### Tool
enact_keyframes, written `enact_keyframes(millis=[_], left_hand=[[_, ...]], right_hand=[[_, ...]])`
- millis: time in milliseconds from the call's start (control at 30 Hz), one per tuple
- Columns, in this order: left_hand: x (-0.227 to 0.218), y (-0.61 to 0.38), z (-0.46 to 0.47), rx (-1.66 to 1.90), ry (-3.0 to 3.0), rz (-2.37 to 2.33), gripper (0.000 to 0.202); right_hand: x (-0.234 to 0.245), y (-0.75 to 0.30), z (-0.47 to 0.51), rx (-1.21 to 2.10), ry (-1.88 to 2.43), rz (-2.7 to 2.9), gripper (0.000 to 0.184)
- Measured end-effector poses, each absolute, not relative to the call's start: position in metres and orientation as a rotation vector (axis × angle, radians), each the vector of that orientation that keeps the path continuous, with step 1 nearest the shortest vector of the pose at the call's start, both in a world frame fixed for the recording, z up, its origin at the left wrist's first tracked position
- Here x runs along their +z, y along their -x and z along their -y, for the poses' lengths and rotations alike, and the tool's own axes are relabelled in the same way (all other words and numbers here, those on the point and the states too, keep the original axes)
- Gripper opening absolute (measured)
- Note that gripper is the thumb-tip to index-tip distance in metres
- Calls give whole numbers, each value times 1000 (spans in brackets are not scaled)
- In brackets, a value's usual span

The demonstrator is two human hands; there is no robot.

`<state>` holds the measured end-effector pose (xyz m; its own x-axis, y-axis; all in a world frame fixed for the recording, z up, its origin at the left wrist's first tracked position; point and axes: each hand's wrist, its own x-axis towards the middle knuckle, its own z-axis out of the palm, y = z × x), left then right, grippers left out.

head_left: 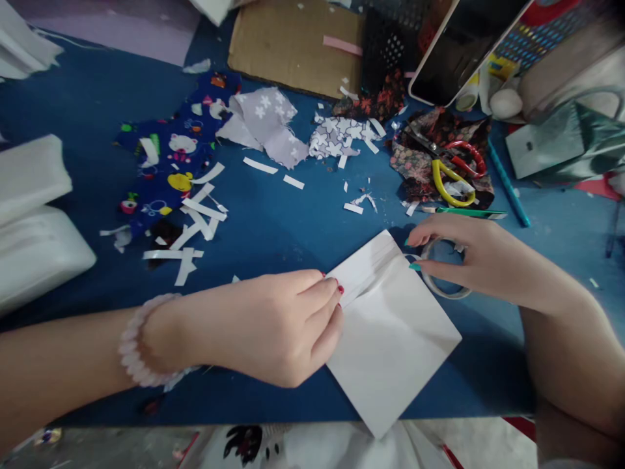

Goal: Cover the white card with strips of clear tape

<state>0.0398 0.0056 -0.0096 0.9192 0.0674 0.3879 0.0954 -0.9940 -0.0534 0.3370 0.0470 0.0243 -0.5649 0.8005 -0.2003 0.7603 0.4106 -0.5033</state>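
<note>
A square white card [390,352] lies turned cornerwise at the table's front, its lower corner past the edge. Along its upper left side runs a raised, creased white strip [374,277]. My left hand [288,326], with red nails and a beaded bracelet [134,342], has its fingers closed together at that side of the card; the exact grip is hidden. Over a roll of tape [442,293] beside the card's right corner is my right hand [454,251]. Its teal-nailed thumb and forefinger are apart, close to a thin pale loop [410,258] at the card's edge.
White paper strips [195,218] and patterned fabric scraps [183,143] litter the blue table. Scissors [454,170], a green-handled tool [469,213] and a blue pen [508,182] lie beyond my right hand. Behind stand a phone [463,49] and cardboard [293,45]; white packs [39,254] are left.
</note>
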Motion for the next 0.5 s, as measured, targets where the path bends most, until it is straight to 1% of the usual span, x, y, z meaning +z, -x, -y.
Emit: enact_keyframes(millis=[133,200,300,433,500], left_hand=[[-17,-44,-12,-676,3050,204,20],[-20,-45,-15,-678,3103,250,23],[-25,-45,-17,-653,3183,262,27],[-28,-45,-16,-613,3238,277,28],[-29,-45,-16,-616,3245,289,29]], right_hand=[[18,-338,-49,883,1354,2706,14],[20,-338,-49,905,1334,2727,18],[26,-337,-47,913,1422,2715,19],[34,-333,-44,981,1535,2783,19],[35,-329,-43,997,1542,2804,15]])
